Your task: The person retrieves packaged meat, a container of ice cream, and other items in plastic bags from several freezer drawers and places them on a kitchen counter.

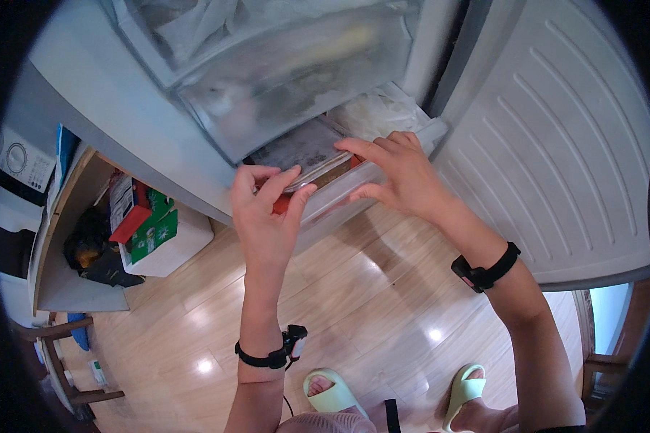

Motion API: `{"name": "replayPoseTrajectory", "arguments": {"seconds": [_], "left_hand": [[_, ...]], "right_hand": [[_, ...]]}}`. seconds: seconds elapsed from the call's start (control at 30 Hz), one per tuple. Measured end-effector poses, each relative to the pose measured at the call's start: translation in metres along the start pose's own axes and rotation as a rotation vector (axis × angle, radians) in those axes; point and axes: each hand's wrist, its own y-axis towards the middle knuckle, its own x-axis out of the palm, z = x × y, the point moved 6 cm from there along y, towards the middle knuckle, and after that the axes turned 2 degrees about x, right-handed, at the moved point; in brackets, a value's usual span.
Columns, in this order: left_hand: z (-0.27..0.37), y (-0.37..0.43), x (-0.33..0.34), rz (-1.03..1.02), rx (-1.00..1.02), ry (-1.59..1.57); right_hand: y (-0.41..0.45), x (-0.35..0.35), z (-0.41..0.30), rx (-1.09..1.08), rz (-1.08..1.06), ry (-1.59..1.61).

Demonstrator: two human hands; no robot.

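A flat food container [330, 174] with a pale-rimmed clear lid and brownish contents lies in the lowest freezer drawer [352, 187], close to its front wall. My left hand [265, 211] has its thumb and fingers at the container's near left corner. With an index fingertip, my right hand [406, 173] touches the right part of the lid. The right thumb is spread away, by the drawer's front wall. Something orange-red [283, 204] shows beneath the container. Behind it lies a dark, frosted flat package [298, 146], and white plastic bags [382, 113] fill the back right.
A closed translucent drawer [298, 81] sits directly above. The freezer door [547, 146] stands wide open on the right. At left, a low wooden shelf [81, 189] holds a white box [179, 238] with packages. Green slippers [330, 389] are on my feet on the wood-look floor [357, 303].
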Motion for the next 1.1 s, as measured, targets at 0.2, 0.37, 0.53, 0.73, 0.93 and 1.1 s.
{"name": "replayPoseTrajectory", "arguments": {"seconds": [0.2, 0.37, 0.53, 0.73, 0.93, 1.1], "left_hand": [[-0.009, -0.008, 0.003, -0.164, 0.023, 0.075], [0.003, -0.006, -0.002, -0.289, -0.042, 0.127], [0.005, -0.013, 0.002, -0.239, 0.039, 0.19], [-0.007, -0.018, 0.007, -0.121, -0.001, 0.118], [-0.006, -0.012, 0.006, -0.049, -0.021, 0.047], [-0.013, -0.003, -0.001, -0.117, -0.236, 0.025]], "right_hand": [[-0.005, 0.004, 0.001, -0.138, 0.114, -0.111], [-0.007, 0.007, 0.003, -0.138, 0.135, -0.117], [-0.01, 0.01, 0.005, -0.1, 0.116, -0.131], [-0.009, 0.011, 0.003, -0.089, 0.116, -0.127], [-0.007, 0.006, 0.005, 0.011, 0.196, 0.001], [0.007, 0.01, 0.019, 0.233, 0.137, 0.129]]}}
